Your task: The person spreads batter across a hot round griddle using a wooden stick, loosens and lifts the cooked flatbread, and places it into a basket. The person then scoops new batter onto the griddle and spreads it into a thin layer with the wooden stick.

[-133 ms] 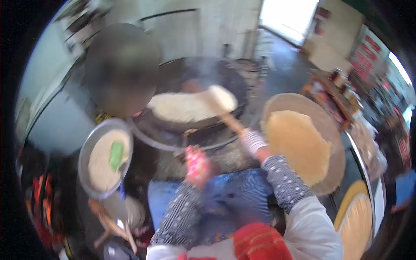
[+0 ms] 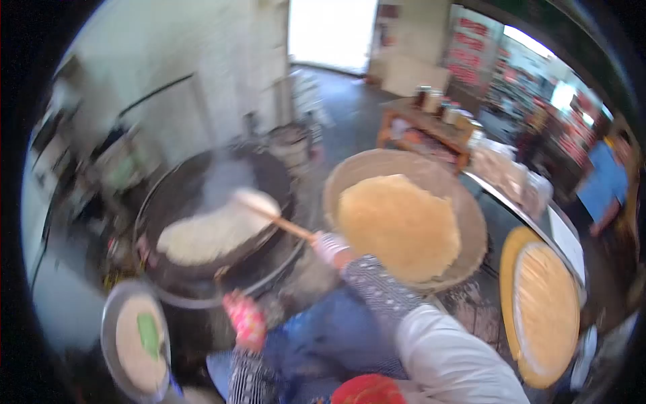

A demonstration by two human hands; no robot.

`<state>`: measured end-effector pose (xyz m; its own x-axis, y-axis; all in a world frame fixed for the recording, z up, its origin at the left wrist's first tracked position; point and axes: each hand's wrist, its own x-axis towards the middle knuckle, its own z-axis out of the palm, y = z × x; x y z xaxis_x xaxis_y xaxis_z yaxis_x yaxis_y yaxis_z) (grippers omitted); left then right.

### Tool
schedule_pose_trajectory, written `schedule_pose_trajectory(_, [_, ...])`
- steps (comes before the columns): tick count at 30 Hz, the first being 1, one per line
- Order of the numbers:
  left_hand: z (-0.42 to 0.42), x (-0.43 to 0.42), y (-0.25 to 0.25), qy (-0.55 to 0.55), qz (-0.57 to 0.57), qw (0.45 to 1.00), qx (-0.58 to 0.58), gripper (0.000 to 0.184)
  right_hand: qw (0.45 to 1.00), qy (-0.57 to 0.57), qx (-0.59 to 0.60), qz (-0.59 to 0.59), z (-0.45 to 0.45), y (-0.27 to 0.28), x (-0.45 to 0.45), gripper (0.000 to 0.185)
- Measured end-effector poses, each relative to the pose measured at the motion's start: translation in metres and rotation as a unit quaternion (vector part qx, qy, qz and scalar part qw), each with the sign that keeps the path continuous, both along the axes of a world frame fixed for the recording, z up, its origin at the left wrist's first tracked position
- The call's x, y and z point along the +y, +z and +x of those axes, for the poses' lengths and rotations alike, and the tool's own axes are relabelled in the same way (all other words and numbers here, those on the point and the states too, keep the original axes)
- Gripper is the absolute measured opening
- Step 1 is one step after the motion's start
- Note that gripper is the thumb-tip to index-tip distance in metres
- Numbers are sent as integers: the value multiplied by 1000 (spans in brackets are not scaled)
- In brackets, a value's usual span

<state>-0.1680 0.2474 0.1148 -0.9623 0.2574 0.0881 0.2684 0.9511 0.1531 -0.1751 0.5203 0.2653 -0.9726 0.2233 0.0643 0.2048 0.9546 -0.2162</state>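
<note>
My right hand (image 2: 333,248), in a pale striped glove, is closed round the handle of a wooden spatula (image 2: 293,229). The spatula's far end lies over a pale sheet of batter (image 2: 205,236) on a dark round griddle (image 2: 176,176) and blurs into it. Steam rises there. My left hand (image 2: 243,319), in a pink patterned glove, is at the griddle's near rim, beside a small brown hook-like piece (image 2: 221,273). Its fingers look curled, and what they grip is hidden. A broad shallow basket (image 2: 472,232) right of the griddle holds a golden flat pancake (image 2: 398,225).
At lower left stands a metal basin (image 2: 110,337) of pale batter with a green scoop (image 2: 148,334) in it. An oval yellow-rimmed tray (image 2: 513,296) lies on the right. Behind are a wooden bench (image 2: 431,122) with jars and a person in blue (image 2: 601,180).
The view has swung right, so the griddle and basin appear further left and more of the right side shows. My right hand still grips the spatula; the left stays by the rim.
</note>
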Motion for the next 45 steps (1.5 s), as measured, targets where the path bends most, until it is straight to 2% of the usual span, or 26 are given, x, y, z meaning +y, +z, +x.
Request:
schedule_pose_trajectory(1, [35, -37, 9, -68, 7, 981, 179, 37, 1000, -19, -13, -18, 12, 4, -22, 32])
schedule_pose_trajectory(2, [63, -115, 15, -61, -124, 979, 151, 45, 995, 44, -18, -92, 15, -66, -79, 32])
schedule_pose_trajectory(3, [57, -138, 23, -37, -201, 963, 175, 53, 984, 20, -19, -176, 10, -77, -105, 31])
schedule_pose_trajectory(4, [58, -136, 28, -46, -196, 963, 179, 53, 983, 49, -39, -171, 20, -60, -111, 31])
schedule_pose_trajectory(6, [59, -131, 33, 0, -128, 989, 69, 63, 982, 89, -92, -138, 37, -43, -110, 32])
schedule_pose_trajectory(7, [55, -131, 29, -1, -117, 990, 73, 63, 980, 109, -107, -128, 33, -51, -100, 32])
schedule_pose_trajectory(8, [53, -137, 23, 6, -103, 992, 72, 62, 985, 69, -134, -79, 13, -67, -84, 31])
schedule_pose_trajectory(9, [48, -142, 23, 17, -92, 993, 75, 61, 987, 3, -94, -133, 9, -58, -78, 30])
schedule_pose_trajectory(12, [38, -164, 31, 15, -96, 993, 73, 60, 992, 23, -62, -110, 3, -46, -97, 30])
schedule_pose_trajectory(14, [39, -167, 47, 26, -68, 997, 21, 62, 987, 111, -12, -115, 24, -38, -108, 31])
schedule_pose_trajectory(15, [37, -171, 45, 35, -69, 997, 22, 62, 984, 150, -54, -81, 23, -46, -106, 32])
schedule_pose_trajectory(17, [39, -184, 35, 59, -98, 993, 7, 60, 991, 34, -65, -108, 3, -65, -76, 31])
schedule_pose_trajectory(21, [53, -177, 54, 109, -125, 985, -53, 62, 990, 66, -65, -106, 20, -49, -88, 32])
schedule_pose_trajectory(23, [31, -197, 61, 135, -125, 980, -76, 64, 982, 143, -113, -56, 20, -53, -104, 32])
schedule_pose_trajectory(26, [24, -214, 59, 143, -162, 973, -82, 64, 995, 36, -68, -71, 7, -59, -81, 31])
schedule_pose_trajectory(29, [36, -192, 74, 74, -125, 989, 24, 41, 993, 68, -72, -70, 9, -58, -97, 33])
schedule_pose_trajectory(31, [50, -149, 87, 33, -48, 998, 5, 50, 987, 110, -108, -55, 22, -48, -112, 35])
schedule_pose_trajectory(32, [54, -133, 70, -7, -27, 997, 65, 57, 988, 98, -114, -41, 23, -49, -113, 36])
schedule_pose_trajectory(33, [56, -119, 56, -18, -25, 999, 25, 62, 986, 106, -125, -3, 22, -47, -102, 36])
schedule_pose_trajectory(34, [61, -106, 48, -8, -47, 998, 45, 64, 992, 19, -108, -55, 14, -49, -96, 36])
schedule_pose_trajectory(35, [60, -99, 40, 0, -72, 995, 67, 65, 995, 1, -82, -48, 4, -56, -92, 36])
schedule_pose_trajectory(39, [64, -111, 24, 13, -75, 992, 99, 64, 996, 57, -73, -17, 16, -64, -112, 32])
schedule_pose_trajectory(41, [61, -119, 21, 14, -81, 990, 115, 60, 975, 186, -111, 50, 41, -54, -130, 32])
schedule_pose_trajectory(43, [60, -129, 24, 4, -88, 989, 122, 54, 986, 112, -109, 60, 23, -88, -110, 34])
schedule_pose_trajectory(44, [63, -129, 17, 9, -98, 988, 120, 52, 995, 76, -60, -34, 1, -126, -72, 35])
schedule_pose_trajectory(45, [63, -130, 13, 14, -112, 986, 126, 51, 994, 86, -53, 34, 0, -109, -63, 35])
